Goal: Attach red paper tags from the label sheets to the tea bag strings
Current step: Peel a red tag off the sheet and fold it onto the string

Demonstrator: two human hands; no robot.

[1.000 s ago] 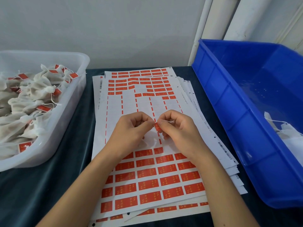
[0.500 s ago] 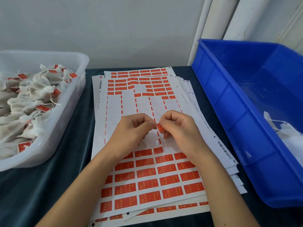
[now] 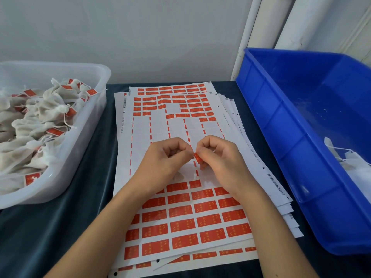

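A stack of label sheets with rows of red tags lies in the middle of the dark table. Above it my left hand and my right hand meet fingertip to fingertip. Between them is a small red paper tag, pinched by my right thumb and fingers, with my left thumb and finger closed against its left edge. A white tea bag shows faintly under my left hand; its string is hidden by my fingers.
A clear plastic tub at the left holds several tagged tea bags. A large blue bin at the right holds a few untagged white bags. White pipes and a wall stand behind.
Both hands stay in place over the sheet. The red tag has tilted slightly and sits a little lower between the fingertips.
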